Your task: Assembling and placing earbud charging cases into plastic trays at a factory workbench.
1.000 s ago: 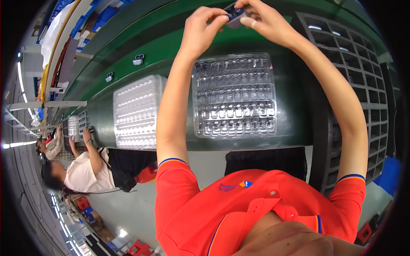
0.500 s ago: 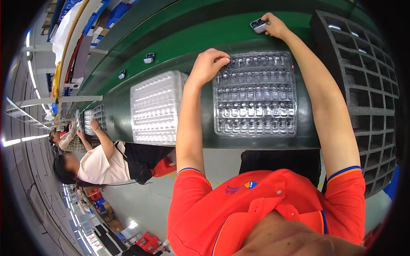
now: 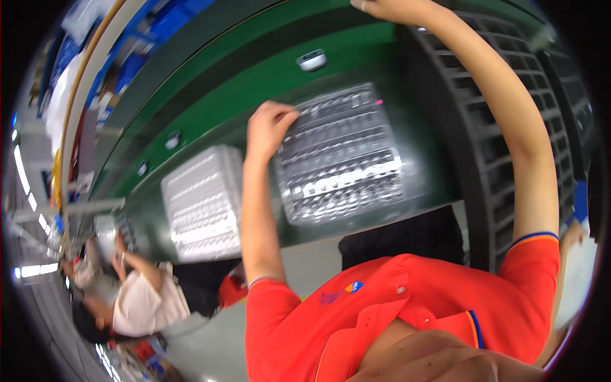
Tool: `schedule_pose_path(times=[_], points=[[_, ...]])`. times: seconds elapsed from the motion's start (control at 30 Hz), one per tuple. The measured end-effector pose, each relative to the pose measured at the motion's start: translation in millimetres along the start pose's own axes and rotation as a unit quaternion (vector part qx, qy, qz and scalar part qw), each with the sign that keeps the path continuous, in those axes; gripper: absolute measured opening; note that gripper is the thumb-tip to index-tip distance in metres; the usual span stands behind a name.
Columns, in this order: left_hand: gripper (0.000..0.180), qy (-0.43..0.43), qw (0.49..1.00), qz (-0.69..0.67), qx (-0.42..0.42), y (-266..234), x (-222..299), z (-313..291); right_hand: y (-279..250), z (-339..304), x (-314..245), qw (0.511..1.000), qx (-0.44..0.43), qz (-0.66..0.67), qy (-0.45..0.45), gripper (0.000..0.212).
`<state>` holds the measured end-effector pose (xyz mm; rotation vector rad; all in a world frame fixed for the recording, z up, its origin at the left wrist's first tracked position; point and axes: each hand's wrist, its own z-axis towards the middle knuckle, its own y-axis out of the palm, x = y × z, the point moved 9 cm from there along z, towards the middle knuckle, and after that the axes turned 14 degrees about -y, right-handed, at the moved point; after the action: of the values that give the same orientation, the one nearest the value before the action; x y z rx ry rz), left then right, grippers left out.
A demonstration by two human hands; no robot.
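A clear plastic tray [image 3: 344, 153] with rows of small moulded pockets lies on the dark green worktop in front of me. At its far left corner is my left hand [image 3: 269, 129], thumb and fingers pressed together; whatever they hold is hidden. My right hand [image 3: 398, 9] is stretched far out at the top edge of the picture, where its fingertips are partly cut off. A small silver-grey case with a dark top, like an earbud case [image 3: 312, 60], stands by itself on the green belt [image 3: 254, 87], between and beyond my hands.
Stacked white translucent trays [image 3: 202, 204] stand left of the clear tray. A black foam grid [image 3: 474, 127] stands at the right, under my right arm. Two more small cases [image 3: 173, 140] sit farther left on the belt. Co-workers [image 3: 149, 305] work at far left.
My right hand has let go of the silver-grey case and moved away, farther out to the right. The view has swung right and is blurred. My left hand stays at the tray's corner.
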<state>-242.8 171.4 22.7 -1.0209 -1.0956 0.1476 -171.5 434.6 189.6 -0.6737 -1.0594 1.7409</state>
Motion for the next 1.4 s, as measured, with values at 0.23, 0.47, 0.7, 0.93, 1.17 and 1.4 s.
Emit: schedule_pose_path(times=[0.23, 0.47, 0.7, 0.93, 1.17, 1.4], points=[[0.017, -0.017, 0.997, -0.040, 0.067, 6.0, -3.3, -8.1, -52.5, -159.8, 105.1, 0.978, -0.082, -0.004, 0.191, 0.020], [0.011, 0.036, 0.994, 0.026, 0.098, 2.2, 2.2, -20.4, 18.5, -157.5, 98.2, 0.963, -0.188, -0.059, 0.185, 0.024], [0.013, 0.100, 0.964, -0.008, 0.245, -22.7, 73.1, -21.2, 42.5, -169.5, 134.4, 0.932, -0.256, 0.125, 0.224, 0.035], [0.050, 0.068, 0.914, -0.399, -0.015, 41.1, 167.6, -5.5, -4.9, -179.7, 103.2, 0.960, 0.061, 0.159, 0.221, 0.035], [0.064, 0.069, 0.838, -0.523, -0.140, 46.4, 226.7, -43.7, -47.3, -121.2, -95.1, 0.895, 0.040, 0.421, 0.141, 0.030], [0.071, 0.132, 0.863, -0.484, -0.051, 27.4, 207.2, -73.8, -15.1, -131.5, -92.4, 0.829, 0.108, 0.506, 0.212, 0.037]])
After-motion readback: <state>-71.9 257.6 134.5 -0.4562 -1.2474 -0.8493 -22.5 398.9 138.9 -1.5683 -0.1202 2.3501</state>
